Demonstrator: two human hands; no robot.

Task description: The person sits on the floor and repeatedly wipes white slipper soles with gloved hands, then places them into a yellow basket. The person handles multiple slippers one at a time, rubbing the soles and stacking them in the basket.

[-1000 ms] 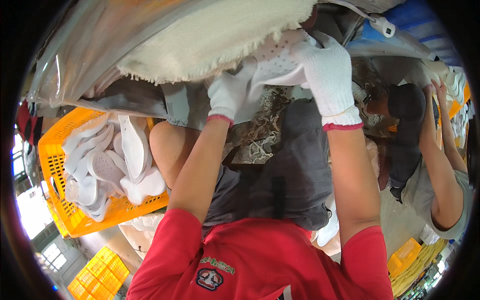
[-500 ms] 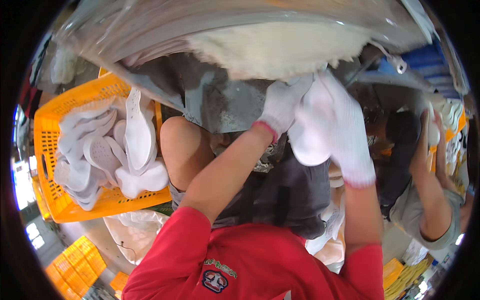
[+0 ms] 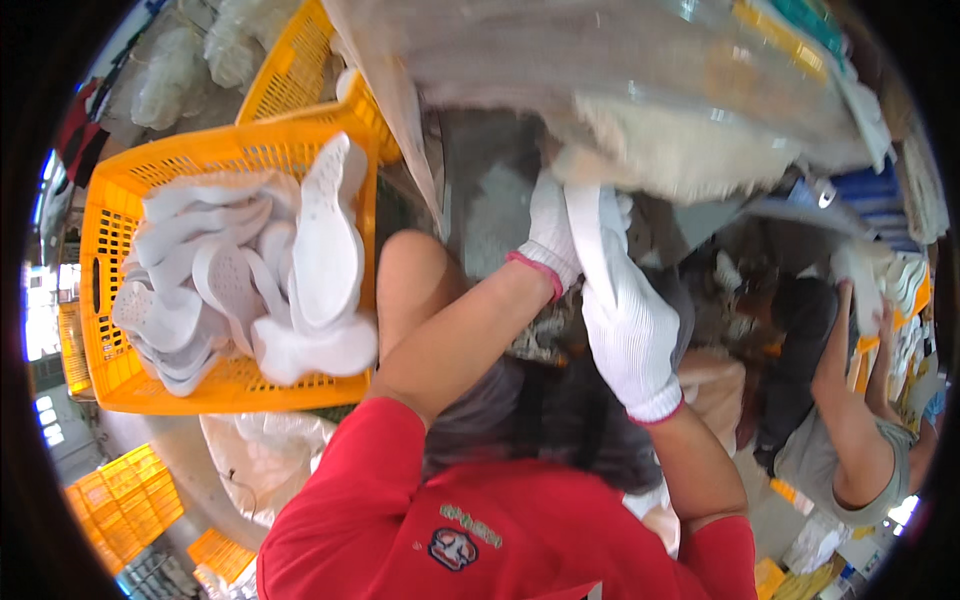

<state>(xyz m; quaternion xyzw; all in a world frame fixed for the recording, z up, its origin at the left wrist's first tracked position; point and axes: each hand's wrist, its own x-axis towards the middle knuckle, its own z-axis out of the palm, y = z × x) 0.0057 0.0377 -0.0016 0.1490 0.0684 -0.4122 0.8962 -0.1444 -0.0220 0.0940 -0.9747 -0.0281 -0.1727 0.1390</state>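
Note:
Both hands wear white knit gloves. My left hand (image 3: 552, 225) is closed at the upper end of a white insole (image 3: 588, 232), just under a fuzzy cream buffing wheel (image 3: 680, 155). The insole is turned nearly edge-on, its top end against or very close to the wheel's lower edge; contact cannot be made out. My right hand (image 3: 635, 325) grips the same insole from the right side, its fingers partly hidden behind it. Left of my knee, an orange plastic crate (image 3: 235, 400) holds several white insoles (image 3: 328, 245), some dotted with small holes.
A hood wrapped in cloudy plastic sheeting (image 3: 540, 60) surrounds the wheel. Another orange crate (image 3: 290, 65) stands behind the first. Stacked orange crates (image 3: 125, 500) are at lower left. At right, a co-worker's arm (image 3: 845, 400) reaches toward white pieces.
The insole has turned from showing its broad face to nearly edge-on. My right hand has shifted left and lower. The view has swung, so the wheel appears farther right.

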